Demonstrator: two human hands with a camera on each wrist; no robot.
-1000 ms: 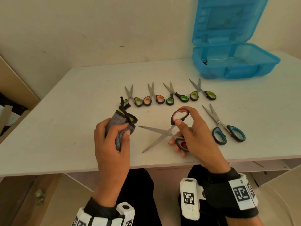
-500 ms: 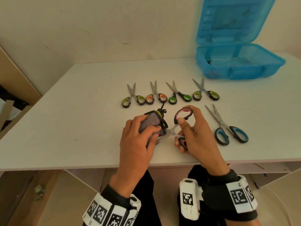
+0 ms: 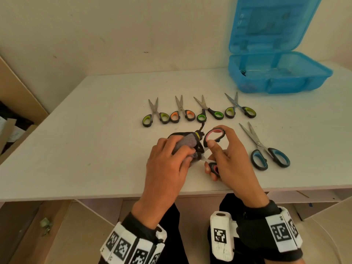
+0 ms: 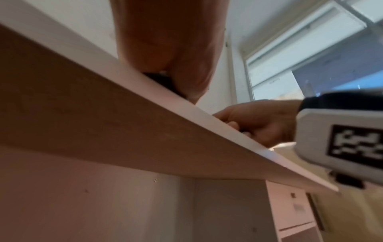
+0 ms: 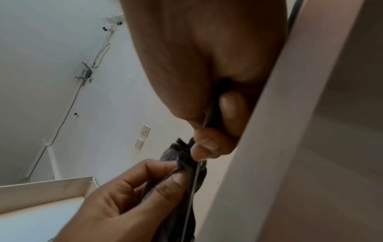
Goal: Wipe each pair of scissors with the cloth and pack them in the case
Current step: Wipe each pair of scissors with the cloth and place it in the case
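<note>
Head view: The right hand holds the pink-handled scissors by their handles, with the thumb at the upper loop and the other fingers curled around the lower loop. The blades point left from this hand, so the long axis runs across the desk toward the left hand. The left hand's fingers are clamped on the grey cloth, which is wrapped over the blades near the pivot. A wiping stroke would therefore run leftward, away from the handles. Five more pairs of scissors lie further back and to the right on the desk. The open blue case stands at the far right, nearer the right hand.

Left wrist view: The camera sits below the desk edge. The heel of the left hand shows above the edge; its fingers are hidden.

Right wrist view: The left hand's fingers pinch the cloth around a thin blade that extends away from the right hand.
</note>
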